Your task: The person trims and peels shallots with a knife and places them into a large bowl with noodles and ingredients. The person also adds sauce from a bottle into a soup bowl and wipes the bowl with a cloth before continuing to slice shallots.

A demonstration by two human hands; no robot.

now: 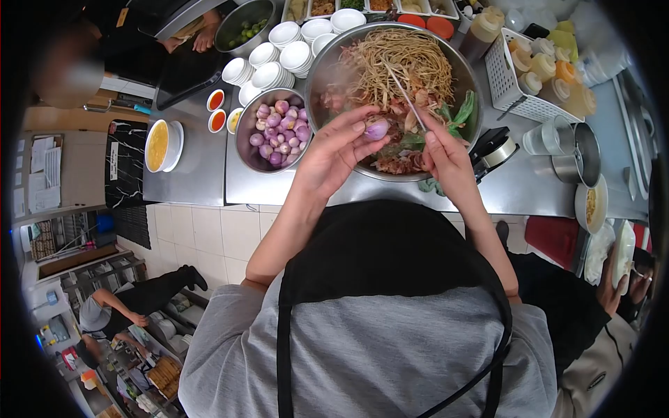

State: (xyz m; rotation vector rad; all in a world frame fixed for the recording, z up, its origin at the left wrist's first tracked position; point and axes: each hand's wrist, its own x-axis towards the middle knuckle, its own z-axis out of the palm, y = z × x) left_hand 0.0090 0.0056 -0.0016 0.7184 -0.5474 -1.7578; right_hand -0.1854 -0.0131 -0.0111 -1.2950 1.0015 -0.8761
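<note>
In the fingertips of my left hand (pixel 341 143) is a peeled-looking purple shallot (pixel 377 129). My right hand (pixel 444 150) grips a thin knife (pixel 405 92), its blade pointing up and away from me. Both hands are above a large metal bowl (pixel 312 76), which contains brown noodle-like strands (pixel 408 59), reddish papery skins (pixel 401 164) and a green leafy or plastic piece (pixel 460 115). Left of it stands a smaller metal bowl (pixel 240 150) full of whole purple shallots (pixel 282 132). The knife's handle is mostly hidden in my right fist.
White stacked small bowls (pixel 272 75) stand behind the shallots. Sauce cups (pixel 217 120) and a bowl of yellow food (pixel 159 145) are on the left. At right are a basket of bottles (pixel 519 83) and a tape roll (pixel 498 155). Co-workers (pixel 115 310) are nearby on both sides.
</note>
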